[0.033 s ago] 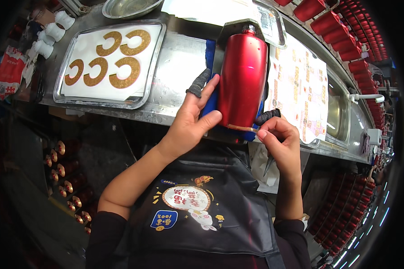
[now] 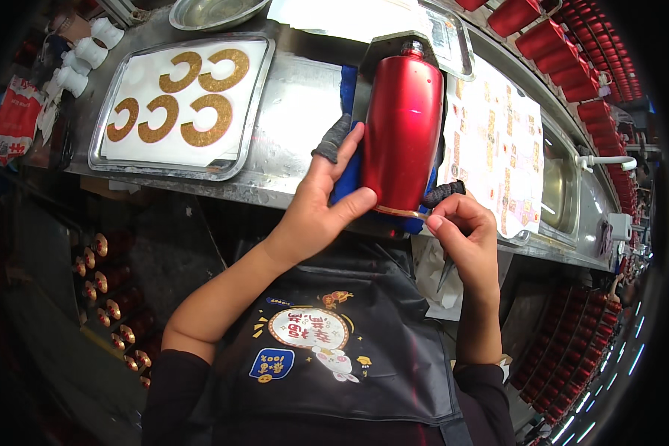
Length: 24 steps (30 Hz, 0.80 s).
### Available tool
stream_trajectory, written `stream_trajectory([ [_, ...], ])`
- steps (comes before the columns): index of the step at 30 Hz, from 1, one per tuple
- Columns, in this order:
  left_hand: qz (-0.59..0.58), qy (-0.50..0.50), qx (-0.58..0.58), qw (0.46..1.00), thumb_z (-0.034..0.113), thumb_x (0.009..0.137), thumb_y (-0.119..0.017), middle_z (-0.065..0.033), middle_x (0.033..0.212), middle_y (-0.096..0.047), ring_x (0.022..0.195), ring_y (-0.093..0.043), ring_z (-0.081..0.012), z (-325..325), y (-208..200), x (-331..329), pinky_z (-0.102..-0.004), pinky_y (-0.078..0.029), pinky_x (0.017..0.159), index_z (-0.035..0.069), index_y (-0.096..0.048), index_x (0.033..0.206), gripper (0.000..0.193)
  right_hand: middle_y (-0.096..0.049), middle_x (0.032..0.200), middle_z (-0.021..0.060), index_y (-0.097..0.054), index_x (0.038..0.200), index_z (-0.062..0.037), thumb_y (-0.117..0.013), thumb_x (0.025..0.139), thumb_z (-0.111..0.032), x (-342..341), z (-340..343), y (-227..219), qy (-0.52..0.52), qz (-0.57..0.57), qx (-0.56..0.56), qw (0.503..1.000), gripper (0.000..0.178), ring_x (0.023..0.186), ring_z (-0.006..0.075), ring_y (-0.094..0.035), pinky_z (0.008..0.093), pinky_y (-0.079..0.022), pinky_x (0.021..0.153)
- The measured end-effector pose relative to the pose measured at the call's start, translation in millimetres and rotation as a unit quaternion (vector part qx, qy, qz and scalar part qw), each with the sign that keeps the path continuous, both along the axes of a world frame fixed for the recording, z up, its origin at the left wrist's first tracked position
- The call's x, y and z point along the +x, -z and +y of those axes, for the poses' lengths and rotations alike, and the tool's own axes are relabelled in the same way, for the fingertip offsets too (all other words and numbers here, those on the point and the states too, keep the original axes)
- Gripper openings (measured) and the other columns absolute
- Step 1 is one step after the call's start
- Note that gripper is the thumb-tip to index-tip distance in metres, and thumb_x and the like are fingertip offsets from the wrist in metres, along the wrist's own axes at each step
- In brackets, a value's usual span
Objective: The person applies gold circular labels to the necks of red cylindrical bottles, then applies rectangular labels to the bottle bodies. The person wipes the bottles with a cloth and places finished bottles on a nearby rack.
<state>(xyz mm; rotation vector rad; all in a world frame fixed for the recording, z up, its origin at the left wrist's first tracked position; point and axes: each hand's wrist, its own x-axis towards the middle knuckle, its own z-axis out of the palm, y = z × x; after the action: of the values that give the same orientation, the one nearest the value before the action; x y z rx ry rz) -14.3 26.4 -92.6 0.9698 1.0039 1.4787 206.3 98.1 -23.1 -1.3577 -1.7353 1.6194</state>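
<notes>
A glossy red bottle with a bare threaded neck lies in a dark holder lined with blue cloth, its base toward me. My left hand steadies its left side, thumb on the lower edge, a dark cover on one fingertip; some fingers are hidden. A thin gold strip runs along the bottle's base. Its right end is pinched between thumb and finger of my right hand, which also wears a dark finger cover. A slim pointed tool sticks out below that hand.
Left of the bottle, a metal tray holds several gold C-shaped pieces on white backing. To the right lie printed sticker sheets and a sink with a white tap. Racks of red bottles stand around.
My left thumb has slid slightly right onto the bottle's lower edge, and the left hand has shifted a little. The right hand and the strip look the same.
</notes>
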Motion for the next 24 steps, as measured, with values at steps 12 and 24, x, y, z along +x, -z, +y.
stream_trajectory([
  [12,0.105,-0.013,0.006,0.994,0.014,0.091,-0.077,-0.0204,0.166,-0.025,0.153,-0.027,-0.0265,0,-1,5,-0.0376,-0.024,0.123,-0.004,-0.013,0.16,0.096,-0.055,0.071,-0.0074,-0.064,0.082,-0.0037,-0.07,0.09,-0.007,-7,-2,-3,0.002,-0.003,0.005,1.0,0.011,0.06,-0.0016,-0.045,0.0181,-0.03,0.054],
  [24,-0.045,0.019,0.001,0.999,0.004,0.098,-0.061,-0.0174,0.168,-0.021,0.156,-0.019,-0.0267,0,6,-2,-0.0408,-0.014,0.126,0.001,-0.01,0.161,0.081,-0.058,0.072,-0.0073,-0.064,0.082,-0.0027,-0.07,0.09,-0.008,-2,2,6,-0.012,-0.018,0.037,0.999,0.011,0.065,-0.0018,-0.046,0.0174,-0.032,0.059],
])
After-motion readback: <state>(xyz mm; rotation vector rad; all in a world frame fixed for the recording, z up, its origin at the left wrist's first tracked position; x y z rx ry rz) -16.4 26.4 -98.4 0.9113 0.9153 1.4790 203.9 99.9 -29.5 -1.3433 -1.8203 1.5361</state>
